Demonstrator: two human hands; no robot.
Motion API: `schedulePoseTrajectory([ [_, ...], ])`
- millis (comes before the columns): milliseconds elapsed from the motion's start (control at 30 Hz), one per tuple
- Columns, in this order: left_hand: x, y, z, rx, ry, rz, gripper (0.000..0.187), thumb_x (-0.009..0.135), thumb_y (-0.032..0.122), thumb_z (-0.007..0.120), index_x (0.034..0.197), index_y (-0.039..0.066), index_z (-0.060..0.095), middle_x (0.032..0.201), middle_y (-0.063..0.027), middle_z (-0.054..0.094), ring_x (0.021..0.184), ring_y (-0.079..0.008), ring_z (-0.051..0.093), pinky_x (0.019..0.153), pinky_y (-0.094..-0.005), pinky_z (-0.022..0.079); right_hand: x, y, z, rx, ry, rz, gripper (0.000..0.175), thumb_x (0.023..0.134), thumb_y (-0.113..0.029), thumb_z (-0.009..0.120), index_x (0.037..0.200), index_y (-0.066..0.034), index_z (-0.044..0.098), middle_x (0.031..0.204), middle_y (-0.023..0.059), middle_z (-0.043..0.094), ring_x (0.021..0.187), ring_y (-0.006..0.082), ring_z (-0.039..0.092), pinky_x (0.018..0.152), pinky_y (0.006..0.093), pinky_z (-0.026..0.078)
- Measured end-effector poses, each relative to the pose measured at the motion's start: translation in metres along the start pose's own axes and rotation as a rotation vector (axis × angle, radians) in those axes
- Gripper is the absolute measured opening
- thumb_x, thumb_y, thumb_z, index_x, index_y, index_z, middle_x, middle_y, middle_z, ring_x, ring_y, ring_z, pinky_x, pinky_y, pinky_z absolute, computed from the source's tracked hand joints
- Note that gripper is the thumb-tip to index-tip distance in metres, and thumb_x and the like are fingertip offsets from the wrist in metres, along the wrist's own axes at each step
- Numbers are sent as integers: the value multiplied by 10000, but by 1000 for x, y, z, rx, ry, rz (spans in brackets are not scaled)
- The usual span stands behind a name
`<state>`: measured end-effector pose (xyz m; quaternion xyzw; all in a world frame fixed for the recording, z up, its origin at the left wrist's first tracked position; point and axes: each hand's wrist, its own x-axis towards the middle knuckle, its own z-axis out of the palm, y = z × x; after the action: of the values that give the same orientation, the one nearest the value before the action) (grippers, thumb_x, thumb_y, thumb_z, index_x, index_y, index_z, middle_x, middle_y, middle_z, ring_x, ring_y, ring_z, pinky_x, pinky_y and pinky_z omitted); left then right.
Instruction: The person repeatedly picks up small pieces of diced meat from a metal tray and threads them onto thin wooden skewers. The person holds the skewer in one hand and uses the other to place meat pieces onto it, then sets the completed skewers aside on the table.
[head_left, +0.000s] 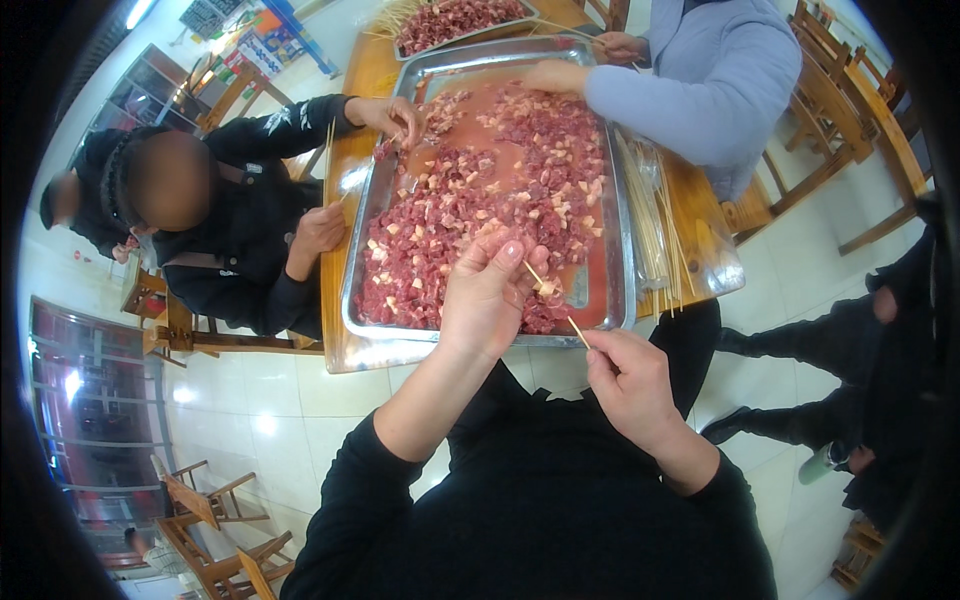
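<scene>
Raw diced red meat with pale fat cubes (427, 247) fills much of a large metal tray (625, 277), with reddish liquid between the pieces. My right hand (630, 375) pinches the lower end of a thin wooden skewer (577, 330) at the tray's near edge. Pieces of meat and fat (550, 292) sit along the skewer, near its middle. My left hand (495, 277) is raised over the meat, palm up, its thumb and fingers curled near the skewer's upper end. Whether it grips the skewer or a piece of meat, I cannot tell.
Bare skewers (643, 217), some in clear plastic, lie right of the tray on the wooden table (705, 262). A second tray (469, 43) of skewered meat stands behind. Co-workers' hands (397, 120) (555, 77) work at the left and far right sides. Another person stands at right.
</scene>
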<state>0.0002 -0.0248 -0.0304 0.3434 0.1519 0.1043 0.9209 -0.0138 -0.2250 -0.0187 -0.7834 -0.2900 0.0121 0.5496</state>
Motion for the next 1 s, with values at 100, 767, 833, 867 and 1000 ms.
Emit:
schedulePoseTrajectory([
  [100,-1,-3,-1,-58,-32,-18,137,927,40,624,1060,72,610,978,-92,676,919,-243,668,822,-356,550,-1,1,1,-12,0,3,187,843,18,614,1027,32,646,827,168,640,726,302,631,649,361,501],
  [767,-4,-4,-4,-55,-135,-1,52,968,79,570,983,70,619,960,-86,677,969,-268,672,831,-395,547,-1,6,-5,-42,-27,6,187,825,21,635,1011,29,658,790,133,629,696,256,628,616,330,493],
  [833,-5,-4,-5,-56,-145,-21,48,961,72,579,986,70,619,955,-84,678,968,-268,672,824,-391,550,-1,7,-4,-34,-24,-21,187,823,20,636,1009,28,658,788,132,629,696,254,630,617,330,494],
  [867,-5,-3,-5,-60,-157,-29,47,958,68,583,988,70,620,953,-84,678,967,-268,673,820,-389,552,-1,7,-4,-34,-30,-14,188,823,20,638,1009,27,658,790,130,630,697,254,631,619,330,495],
  [1000,-6,-3,-5,-68,-188,-98,37,952,75,595,980,61,614,952,-82,674,966,-269,672,837,-384,550,-2,7,-3,-18,-37,8,191,821,19,642,1011,23,657,793,123,628,694,249,628,616,331,494],
])
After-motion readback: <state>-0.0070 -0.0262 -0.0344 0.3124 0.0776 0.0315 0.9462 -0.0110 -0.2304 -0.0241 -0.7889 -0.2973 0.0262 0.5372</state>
